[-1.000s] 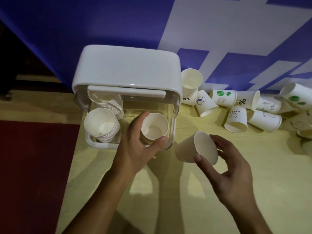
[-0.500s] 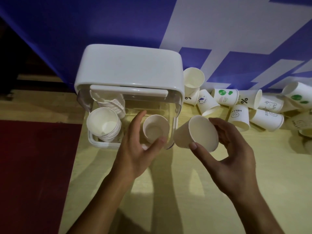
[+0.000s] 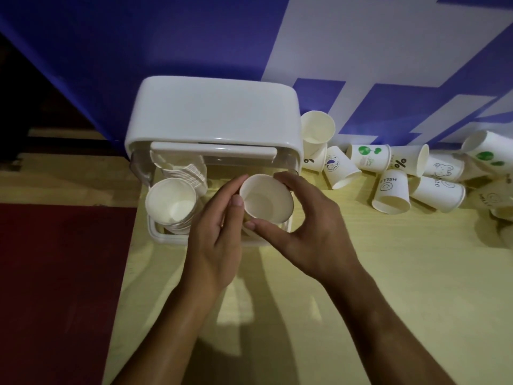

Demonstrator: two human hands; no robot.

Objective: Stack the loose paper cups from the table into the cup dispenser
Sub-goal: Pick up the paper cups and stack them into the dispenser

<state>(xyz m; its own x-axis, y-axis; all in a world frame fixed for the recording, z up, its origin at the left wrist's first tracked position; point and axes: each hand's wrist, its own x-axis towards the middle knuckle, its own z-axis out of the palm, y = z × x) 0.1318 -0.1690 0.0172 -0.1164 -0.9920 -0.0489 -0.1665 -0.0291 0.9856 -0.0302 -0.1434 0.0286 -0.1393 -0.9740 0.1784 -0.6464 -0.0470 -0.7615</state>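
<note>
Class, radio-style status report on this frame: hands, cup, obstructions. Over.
Fingers of left hand and right hand grip paper cup. Cup at dispenser's right slot, beside stacked cups. Nothing blocking. More loose cups on table.

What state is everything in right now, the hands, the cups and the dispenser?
Paper cup, mouth up, held at the dispenser's right side.
Left hand, holds the cup's left side.
Right hand, grips the cup's right side.
Cup dispenser, open at the front.
Cup stack, nested in the dispenser's left side.
Loose cups, mostly tipped over on the table.
</note>
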